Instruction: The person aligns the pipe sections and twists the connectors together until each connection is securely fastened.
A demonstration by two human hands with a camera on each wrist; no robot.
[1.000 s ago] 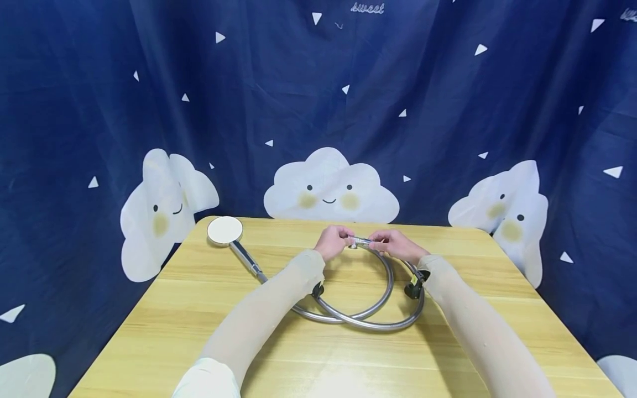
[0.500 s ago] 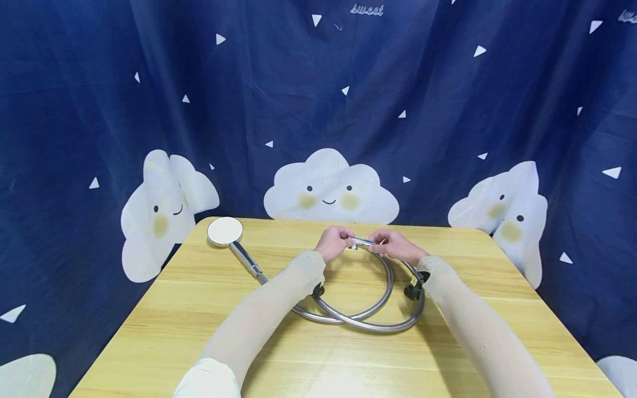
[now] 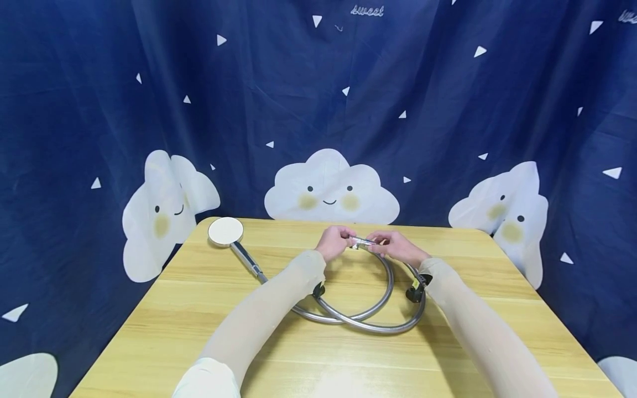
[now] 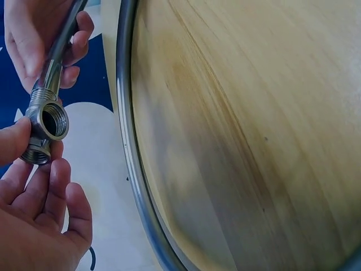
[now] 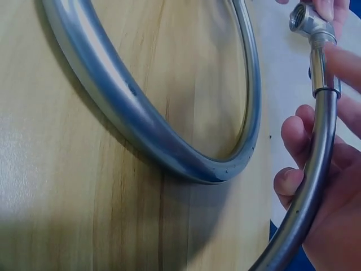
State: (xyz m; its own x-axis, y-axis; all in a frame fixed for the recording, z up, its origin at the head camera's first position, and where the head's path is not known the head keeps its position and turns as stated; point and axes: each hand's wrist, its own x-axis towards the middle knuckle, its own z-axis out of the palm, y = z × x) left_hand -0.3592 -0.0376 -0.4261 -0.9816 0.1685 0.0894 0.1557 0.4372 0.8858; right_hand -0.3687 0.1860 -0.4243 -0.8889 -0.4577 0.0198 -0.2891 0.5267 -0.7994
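A shiny metal tee fitting (image 4: 38, 127) with threaded openings sits at the end of a grey shower hose (image 3: 383, 328). My left hand (image 3: 334, 243) pinches the tee between thumb and fingers, beyond the far side of the hose loop. Close on its right, my right hand (image 3: 400, 248) grips the hose's end, with fingers around the smooth metal hose nut (image 5: 319, 70) and the hose just behind it. Threads show between nut and tee in the left wrist view. The hose loops over the table and runs under my left forearm to a shower head (image 3: 225, 231) at the far left.
The wooden table (image 3: 468, 320) has its far edge just past the hands. A dark blue curtain (image 3: 308, 99) with white clouds hangs behind and at both sides. Small black wrist cameras sit under both cuffs, close to the hose.
Both hands stay at the tee and hose end. The right wrist has turned very slightly; the shower head and hose loop lie as before.
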